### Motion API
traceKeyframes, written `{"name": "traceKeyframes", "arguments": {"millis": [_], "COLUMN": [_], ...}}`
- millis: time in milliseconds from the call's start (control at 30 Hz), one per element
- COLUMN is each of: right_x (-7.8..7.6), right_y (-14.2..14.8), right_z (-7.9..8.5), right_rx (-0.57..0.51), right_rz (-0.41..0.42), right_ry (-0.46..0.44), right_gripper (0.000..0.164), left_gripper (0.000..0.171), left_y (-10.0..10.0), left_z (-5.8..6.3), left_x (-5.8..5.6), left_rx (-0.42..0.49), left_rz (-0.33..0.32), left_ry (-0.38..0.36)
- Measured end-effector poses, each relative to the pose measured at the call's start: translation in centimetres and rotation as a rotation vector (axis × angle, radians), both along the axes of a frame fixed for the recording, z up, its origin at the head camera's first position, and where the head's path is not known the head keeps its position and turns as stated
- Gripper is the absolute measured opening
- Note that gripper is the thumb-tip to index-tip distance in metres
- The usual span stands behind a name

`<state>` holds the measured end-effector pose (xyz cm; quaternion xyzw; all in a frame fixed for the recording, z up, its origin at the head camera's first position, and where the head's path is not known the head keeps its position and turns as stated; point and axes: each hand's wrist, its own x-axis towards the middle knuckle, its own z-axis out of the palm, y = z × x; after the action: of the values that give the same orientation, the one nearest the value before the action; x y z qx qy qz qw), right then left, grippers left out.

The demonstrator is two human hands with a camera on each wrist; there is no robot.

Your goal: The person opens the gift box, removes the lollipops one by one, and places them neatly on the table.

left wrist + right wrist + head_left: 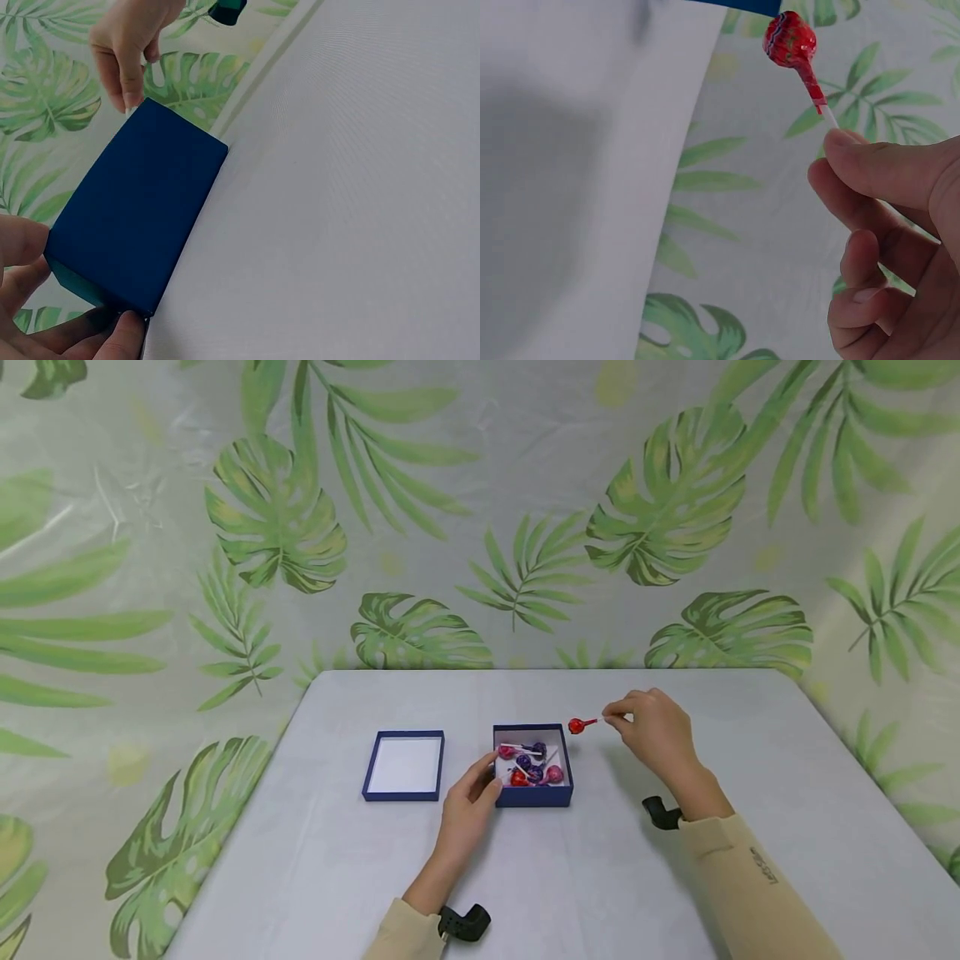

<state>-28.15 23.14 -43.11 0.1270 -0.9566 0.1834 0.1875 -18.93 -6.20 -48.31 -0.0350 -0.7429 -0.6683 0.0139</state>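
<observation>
We see a red lollipop [576,726] raised above the table [300,860], just beyond the blue box [533,797] toward its one-to-two o'clock. To handle it well, we would pinch only the bare end of the white stick [829,117], leave the wrapped candy untouched, and tilt slowly so that it does not swing into the box's rim; a light, steady hold on the box should stop it sliding.

The right hand [660,735] has thumb and forefinger closed together on the stick, with no gap to spare; its other fingers curl loosely and bear nothing. From those fingertips the candy points toward nine o'clock in the head view, and toward eleven in the right wrist view.

The left hand [468,814] comes in from the box's eight o'clock, bent thumb and fingers holding its left side. Inside the box we see more lollipops [536,773], purple, pink and red, their sticks crossing. At the box's nine o'clock, well apart from it, a shallow blue-rimmed tray [401,797] shows its white inside. Leaf-patterned cloth [525,443] fills twelve o'clock behind the table.
</observation>
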Motion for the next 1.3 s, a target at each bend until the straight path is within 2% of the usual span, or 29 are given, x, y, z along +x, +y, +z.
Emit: {"name": "traceKeyframes", "arguments": {"millis": [400, 833, 900, 1000, 1133, 1300], "right_x": [-0.3, -1.0, -1.1, -1.3, -1.5, -2.0], "right_y": [1.4, 2.4, 2.3, 2.3, 2.2, 2.4], "right_z": [-3.2, -4.8, -4.9, -5.0, -5.1, -5.4], "right_rx": [-0.011, -0.046, -0.052, -0.065, -0.075, -0.079], "right_rz": [-0.015, -0.008, -0.008, -0.006, 0.004, 0.005], "right_ry": [-0.125, -0.158, -0.170, -0.188, -0.208, -0.229], "right_gripper": [0.011, 0.009, 0.008, 0.008, 0.008, 0.009], "left_gripper": [0.043, 0.042, 0.043, 0.043, 0.043, 0.043], "left_y": [0.2, 0.1, 0.1, 0.1, -0.1, -0.3], "left_z": [-0.8, -0.3, -0.6, -1.8, -3.3, -3.6], "left_x": [0.2, 0.3, 0.1, -0.6, -1.3, -1.7], "left_rx": [0.003, -0.014, -0.004, 0.006, -0.023, -0.033], "left_rz": [-0.013, -0.015, -0.013, -0.007, 0.002, -0.005], "left_ry": [-0.018, -0.004, 0.016, 0.049, 0.060, 0.041]}}
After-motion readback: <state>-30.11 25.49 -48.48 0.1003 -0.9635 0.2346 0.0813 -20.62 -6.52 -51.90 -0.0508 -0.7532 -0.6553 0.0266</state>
